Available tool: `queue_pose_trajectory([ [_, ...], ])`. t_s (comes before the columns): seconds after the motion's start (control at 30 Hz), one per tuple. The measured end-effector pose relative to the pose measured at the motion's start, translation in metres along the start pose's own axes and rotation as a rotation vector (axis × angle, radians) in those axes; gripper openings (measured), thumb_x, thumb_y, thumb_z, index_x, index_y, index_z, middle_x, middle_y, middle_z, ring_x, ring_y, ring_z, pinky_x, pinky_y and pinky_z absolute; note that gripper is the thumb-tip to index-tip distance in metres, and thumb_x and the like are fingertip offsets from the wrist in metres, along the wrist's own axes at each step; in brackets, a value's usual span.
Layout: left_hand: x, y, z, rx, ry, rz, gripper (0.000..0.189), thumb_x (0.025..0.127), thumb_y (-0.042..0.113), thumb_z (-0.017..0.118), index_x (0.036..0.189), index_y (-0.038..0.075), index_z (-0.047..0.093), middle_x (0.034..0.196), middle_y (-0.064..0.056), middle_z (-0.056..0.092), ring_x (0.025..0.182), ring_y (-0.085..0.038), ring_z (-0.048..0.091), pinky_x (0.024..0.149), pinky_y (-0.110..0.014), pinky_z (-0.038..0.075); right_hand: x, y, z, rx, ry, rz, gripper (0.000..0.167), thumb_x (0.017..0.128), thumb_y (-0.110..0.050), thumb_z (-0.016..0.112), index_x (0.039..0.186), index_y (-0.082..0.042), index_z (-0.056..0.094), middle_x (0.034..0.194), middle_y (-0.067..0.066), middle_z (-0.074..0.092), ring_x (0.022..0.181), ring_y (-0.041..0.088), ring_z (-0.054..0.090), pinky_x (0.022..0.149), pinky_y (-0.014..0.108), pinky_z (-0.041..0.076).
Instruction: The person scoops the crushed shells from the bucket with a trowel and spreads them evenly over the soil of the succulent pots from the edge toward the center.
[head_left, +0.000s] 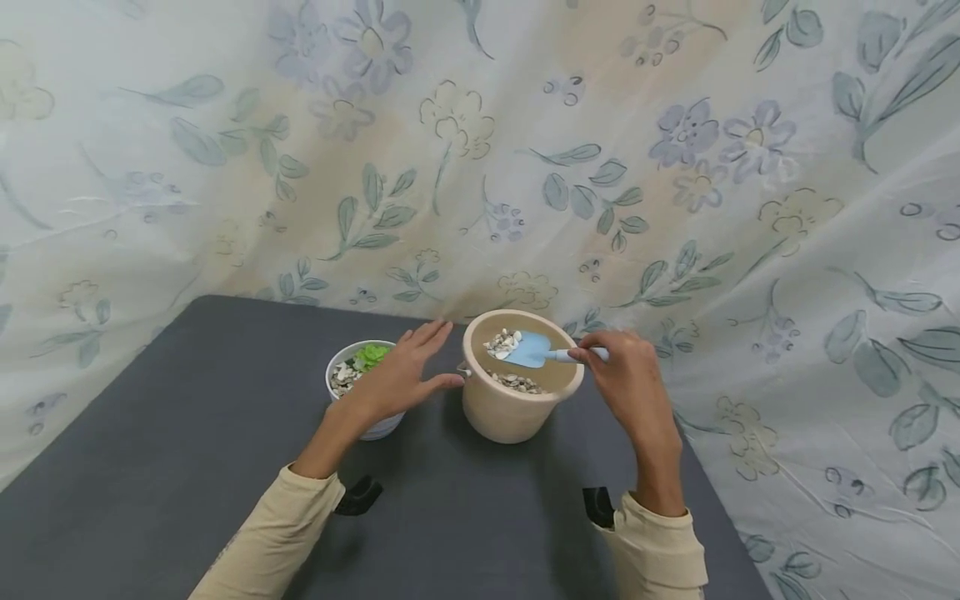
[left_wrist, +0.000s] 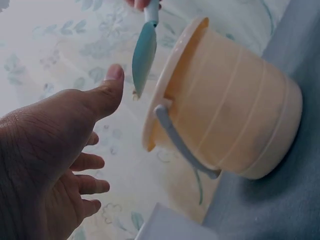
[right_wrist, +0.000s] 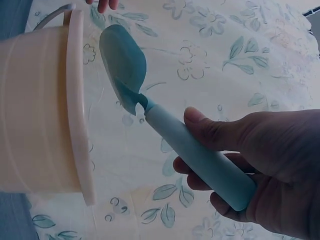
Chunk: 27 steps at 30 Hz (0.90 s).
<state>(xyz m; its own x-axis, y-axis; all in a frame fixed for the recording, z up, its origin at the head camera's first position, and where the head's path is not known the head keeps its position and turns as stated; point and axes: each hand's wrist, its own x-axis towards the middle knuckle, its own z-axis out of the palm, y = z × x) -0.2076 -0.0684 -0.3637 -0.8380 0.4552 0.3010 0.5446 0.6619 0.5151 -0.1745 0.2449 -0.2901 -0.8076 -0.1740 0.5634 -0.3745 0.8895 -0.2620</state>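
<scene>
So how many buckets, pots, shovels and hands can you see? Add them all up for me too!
Buckets: 1, the cream bucket
Pots: 1, the white pot, partly hidden
Shovels: 1, the blue shovel
Hands: 2, the left hand and the right hand
Total: 5
</scene>
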Motion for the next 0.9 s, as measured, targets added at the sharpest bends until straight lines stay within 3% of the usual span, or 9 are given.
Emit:
queue_pose_trajectory([
  [0.4,-0.031,-0.018,-0.012,0.006,0.039,-0.06,0.091,0.097,0.046,0.072,0.165,0.005,0.028,0.174,-0.019,0.024,0.161,-0.039,0.027,0.132,-0.06,0.018,-0.001,-0.011,0.005,0.047,-0.015,-0.07,0.014,0.09,-0.012,0.082,0.098,0.0,0.082,0.093,0.015,0.08,0.09,0.035,0.069,0.079,0.051,0.054],
  [0.7,-0.05,-0.032,-0.019,0.032,0.061,-0.132,0.088,0.099,0.041,0.072,0.165,0.002,0.029,0.172,-0.024,0.026,0.159,-0.046,0.026,0.13,-0.065,0.017,0.002,-0.025,0.022,0.077,-0.054,-0.12,0.014,0.089,-0.014,0.083,0.097,-0.003,0.082,0.091,0.012,0.081,0.087,0.032,0.068,0.076,0.047,0.054],
  [0.9,-0.065,-0.039,-0.023,0.057,0.081,-0.144,0.091,0.097,0.042,0.074,0.165,0.002,0.029,0.171,-0.026,0.026,0.158,-0.048,0.027,0.129,-0.068,0.017,0.003,-0.039,0.031,0.107,-0.046,-0.149,0.016,0.088,-0.016,0.084,0.097,-0.003,0.082,0.092,0.011,0.081,0.084,0.031,0.066,0.075,0.044,0.052],
])
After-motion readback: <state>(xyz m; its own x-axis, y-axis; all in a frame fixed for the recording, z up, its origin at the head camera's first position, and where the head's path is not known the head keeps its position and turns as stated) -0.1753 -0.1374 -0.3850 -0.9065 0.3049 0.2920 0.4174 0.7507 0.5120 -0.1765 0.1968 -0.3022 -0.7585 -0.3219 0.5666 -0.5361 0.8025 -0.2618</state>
